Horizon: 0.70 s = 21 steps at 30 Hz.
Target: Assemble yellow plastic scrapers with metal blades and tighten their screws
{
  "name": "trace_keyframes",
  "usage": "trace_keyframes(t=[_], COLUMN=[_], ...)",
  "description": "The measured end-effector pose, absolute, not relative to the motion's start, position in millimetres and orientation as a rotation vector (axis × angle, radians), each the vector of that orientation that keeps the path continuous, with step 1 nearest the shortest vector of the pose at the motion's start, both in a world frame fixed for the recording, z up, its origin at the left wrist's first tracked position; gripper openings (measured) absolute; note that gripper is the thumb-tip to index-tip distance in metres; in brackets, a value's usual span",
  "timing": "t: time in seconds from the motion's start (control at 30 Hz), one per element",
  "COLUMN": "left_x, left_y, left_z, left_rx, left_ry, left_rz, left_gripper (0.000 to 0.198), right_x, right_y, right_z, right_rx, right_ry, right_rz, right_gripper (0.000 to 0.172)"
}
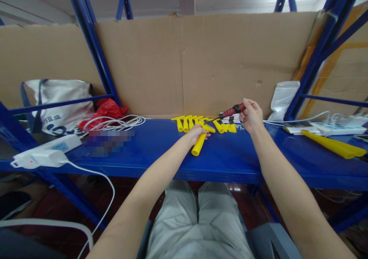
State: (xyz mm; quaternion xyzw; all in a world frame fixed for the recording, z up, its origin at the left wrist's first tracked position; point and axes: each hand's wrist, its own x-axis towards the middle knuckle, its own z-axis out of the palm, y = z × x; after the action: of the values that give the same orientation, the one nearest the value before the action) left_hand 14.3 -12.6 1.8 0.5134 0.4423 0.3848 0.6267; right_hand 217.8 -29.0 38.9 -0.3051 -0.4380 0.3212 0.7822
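Note:
My left hand [196,133] is closed around a yellow T-shaped plastic piece [198,146], whose round tube end points toward me above the blue bench. In my right hand [252,114] is a screwdriver [230,111] with a dark red and black handle, gripped near its back end. Its thin shaft slants down to the left and reaches the head of the yellow piece; whether the tip sits on a screw is too small to tell. Behind my left hand stands a row of similar yellow pieces [185,124]. Smaller yellow parts [229,128] lie right of it.
Dark and white striped items [231,119] lie by the cardboard wall [212,59]. A long yellow piece [333,144] rests at the right, near a white pouch [284,98]. At left are a power strip [48,151], coiled white cable [123,122], red bag [107,109] and cloth bag [63,102].

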Motion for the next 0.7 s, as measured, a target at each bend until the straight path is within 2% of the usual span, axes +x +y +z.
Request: trace_keyframes(t=[0.4, 0.7], left_x=[14.2, 14.8], left_y=[-12.4, -12.7], left_z=[1.6, 1.6], left_rx=[1.166, 1.177], left_ry=[1.018, 1.032], left_rz=[0.885, 0.876], left_gripper=[0.032, 0.033], right_x=[217.1, 215.9], right_y=[-29.2, -29.1], right_z=[39.9, 38.8], right_rx=[-0.617, -0.639], right_ry=[-1.023, -0.985], right_rz=[0.679, 0.638], right_gripper=[0.036, 0.05])
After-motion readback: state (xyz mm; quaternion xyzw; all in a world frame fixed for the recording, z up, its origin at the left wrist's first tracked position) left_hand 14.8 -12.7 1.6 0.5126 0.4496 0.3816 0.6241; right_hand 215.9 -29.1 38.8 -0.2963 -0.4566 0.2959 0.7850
